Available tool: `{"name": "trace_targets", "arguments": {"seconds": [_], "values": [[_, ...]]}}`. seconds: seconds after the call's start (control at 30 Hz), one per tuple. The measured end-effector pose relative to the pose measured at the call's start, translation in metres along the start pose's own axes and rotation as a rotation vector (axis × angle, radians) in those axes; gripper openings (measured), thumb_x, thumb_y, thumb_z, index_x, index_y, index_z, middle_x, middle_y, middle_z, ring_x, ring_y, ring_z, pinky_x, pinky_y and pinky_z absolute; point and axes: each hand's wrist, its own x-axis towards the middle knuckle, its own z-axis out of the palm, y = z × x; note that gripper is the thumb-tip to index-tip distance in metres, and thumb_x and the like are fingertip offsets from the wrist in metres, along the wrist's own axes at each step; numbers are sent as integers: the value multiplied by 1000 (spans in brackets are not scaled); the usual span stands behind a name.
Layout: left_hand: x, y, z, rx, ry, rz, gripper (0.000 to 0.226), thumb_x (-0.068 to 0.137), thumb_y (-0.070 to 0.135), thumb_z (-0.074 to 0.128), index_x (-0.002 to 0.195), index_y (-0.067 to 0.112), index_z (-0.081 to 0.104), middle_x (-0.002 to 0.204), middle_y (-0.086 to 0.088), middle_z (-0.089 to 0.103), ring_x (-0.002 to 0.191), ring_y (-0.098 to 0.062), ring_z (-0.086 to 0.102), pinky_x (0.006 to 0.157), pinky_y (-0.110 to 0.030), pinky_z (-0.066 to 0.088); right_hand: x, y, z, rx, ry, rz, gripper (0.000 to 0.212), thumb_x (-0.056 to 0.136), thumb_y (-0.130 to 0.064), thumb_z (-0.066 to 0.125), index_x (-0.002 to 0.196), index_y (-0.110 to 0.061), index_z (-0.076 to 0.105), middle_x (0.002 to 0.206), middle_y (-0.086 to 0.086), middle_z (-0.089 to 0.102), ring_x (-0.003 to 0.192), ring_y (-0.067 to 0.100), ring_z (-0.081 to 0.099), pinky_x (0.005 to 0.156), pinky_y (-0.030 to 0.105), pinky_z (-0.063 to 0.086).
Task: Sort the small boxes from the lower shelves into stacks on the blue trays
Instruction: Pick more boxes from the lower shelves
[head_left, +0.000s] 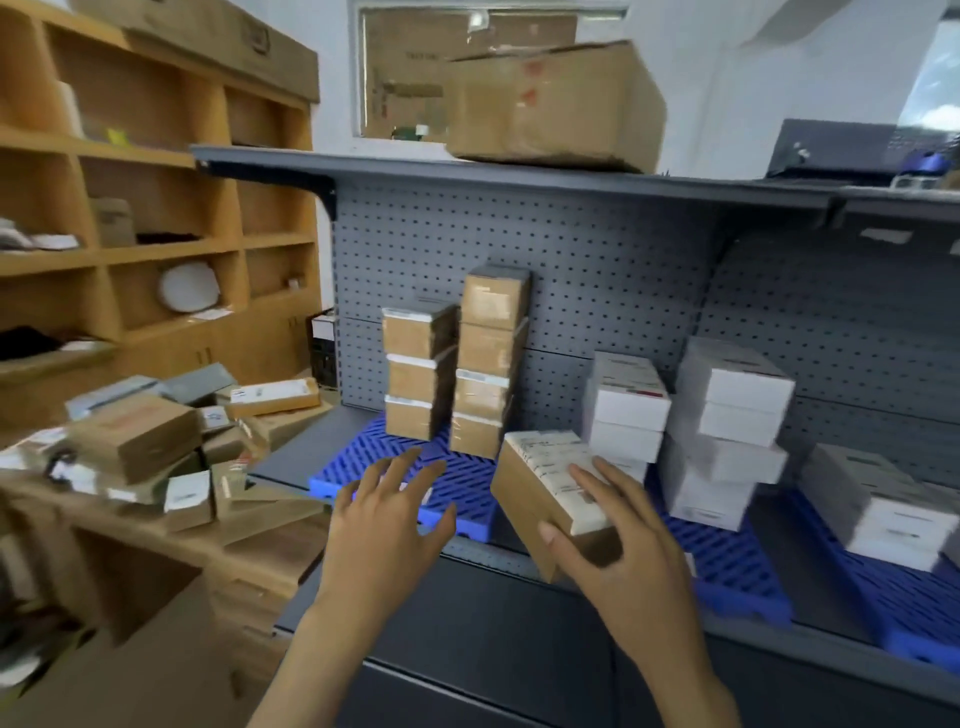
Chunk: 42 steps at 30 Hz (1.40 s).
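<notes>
- Head view, hands: the right hand (618, 525) is clamped on a brown box (550, 499), thumb on its near brown side and fingers over the white labelled face. The left hand (392, 512) is empty, fingers spread, hovering over the left blue tray (467, 499) without touching anything.
- Head view, box attitude: the held box is tilted, its long axis running from low near the person up and away toward the shelf back. It hangs above the front edge of the tray, just right of the two brown stacks.
- Head view, destination: the taller brown stack (488, 364) stands beyond and up-left of the held box; the shorter brown stack (415, 371) is beside it, farther left. White stacks (727, 431) occupy the next tray to the right.
- Judgement: the box matches the brown stacks; the shorter one looks the likelier seat. The move is up and leftward. The right hand carries; the left is nearer the stacks and placed to steady.
- Supply: more loose boxes (156, 447) lie heaped on the wooden surface at left.
</notes>
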Motion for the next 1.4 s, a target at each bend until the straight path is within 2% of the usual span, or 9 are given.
{"name": "trace_targets", "arguments": {"seconds": [0.1, 0.23, 0.33, 0.47, 0.7, 0.87, 1.03, 1.2, 1.4], "values": [[1, -63, -8, -42, 6, -17, 56, 87, 61, 42, 132, 35, 63, 139, 3, 62, 126, -26, 58, 90, -48, 55, 26, -39, 34, -7, -3, -22, 61, 85, -68, 61, 141, -49, 49, 151, -36, 32, 133, 3, 44, 99, 41, 51], [6, -120, -16, -54, 5, -63, 54, 87, 60, 45, 134, 38, 60, 140, 5, 59, 125, -24, 57, 89, -44, 53, 65, -80, 69, -3, 22, -47, 57, 88, -62, 63, 141, -47, 49, 150, -34, 34, 133, -1, 42, 92, 30, 47], [20, -146, -14, -74, -12, -54, 52, 89, 58, 52, 137, 39, 56, 143, 4, 57, 128, -23, 55, 90, -45, 54, 101, -101, 92, 20, 45, -52, 54, 88, -59, 63, 139, -44, 52, 147, -28, 40, 132, 3, 45, 97, 39, 52], [49, -172, 3, -102, -14, -46, 54, 85, 52, 69, 136, 40, 55, 142, 6, 58, 125, -22, 58, 84, -46, 55, 152, -117, 122, 2, 101, -83, 56, 86, -65, 58, 138, -47, 49, 146, -27, 41, 130, 8, 49, 93, 49, 56], [116, -205, 39, -70, -39, 42, 57, 90, 63, 38, 144, 45, 41, 146, 12, 54, 128, -17, 55, 85, -39, 55, 234, -131, 167, -113, 226, -105, 56, 89, -68, 58, 139, -45, 48, 148, -21, 43, 129, 15, 52, 90, 40, 53], [173, -241, 55, 22, -73, 79, 54, 90, 63, 47, 139, 41, 52, 141, 11, 58, 124, -19, 58, 83, -41, 56, 287, -134, 196, -202, 235, -89, 63, 88, -77, 50, 143, -44, 46, 155, -13, 39, 135, 21, 47, 91, 42, 51], [204, -263, 74, -39, -98, 110, 52, 89, 59, 59, 138, 41, 54, 143, 11, 56, 129, -19, 55, 86, -40, 57, 330, -129, 225, -335, 217, -22, 70, 87, -81, 44, 143, -39, 47, 154, -4, 42, 134, 34, 45, 91, 50, 55], [223, -274, 89, -104, -117, 151, 53, 89, 62, 46, 137, 42, 54, 143, 12, 56, 127, -18, 55, 86, -37, 56, 361, -119, 250, -455, 151, 75, 76, 84, -87, 38, 141, -37, 46, 152, 3, 44, 130, 40, 51, 95, 51, 54], [233, -290, 96, -202, -154, 208, 62, 90, 66, 28, 142, 43, 50, 149, 13, 49, 133, -16, 50, 91, -38, 55, 371, -126, 269, -557, 193, 151, 75, 87, -81, 42, 144, -32, 46, 152, 9, 43, 125, 48, 52, 87, 50, 54]]}}
